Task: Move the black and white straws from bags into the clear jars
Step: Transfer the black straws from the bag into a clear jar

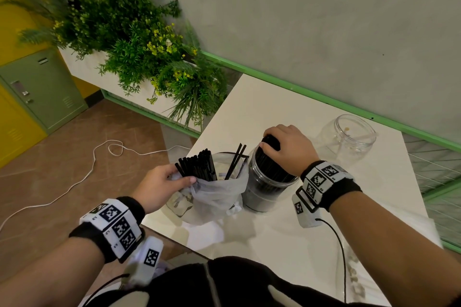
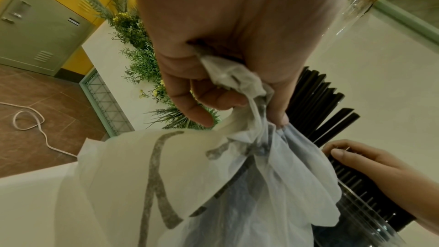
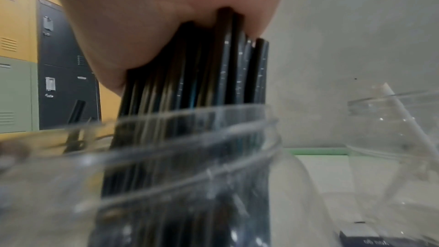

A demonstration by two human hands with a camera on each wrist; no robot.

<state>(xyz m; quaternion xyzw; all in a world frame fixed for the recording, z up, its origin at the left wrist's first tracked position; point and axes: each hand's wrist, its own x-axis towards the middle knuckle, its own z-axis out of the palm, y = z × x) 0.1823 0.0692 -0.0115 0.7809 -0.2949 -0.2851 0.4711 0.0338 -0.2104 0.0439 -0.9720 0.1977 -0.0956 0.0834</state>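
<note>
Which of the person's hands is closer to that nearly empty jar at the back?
Right. The right hand rests on black straws beside the jar; the left hand holds the bag further away.

Both hands (image 1: 162, 185) (image 1: 287, 147) curled, gripping

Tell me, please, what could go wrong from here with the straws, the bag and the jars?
1. The right hand presses on the black straws packed in the near jar; pushing off-centre might tip it.
2. The left hand only bunches the thin bag, so its loose straws could spill.
3. The far jar stands close behind the right hand and could be knocked.
</note>
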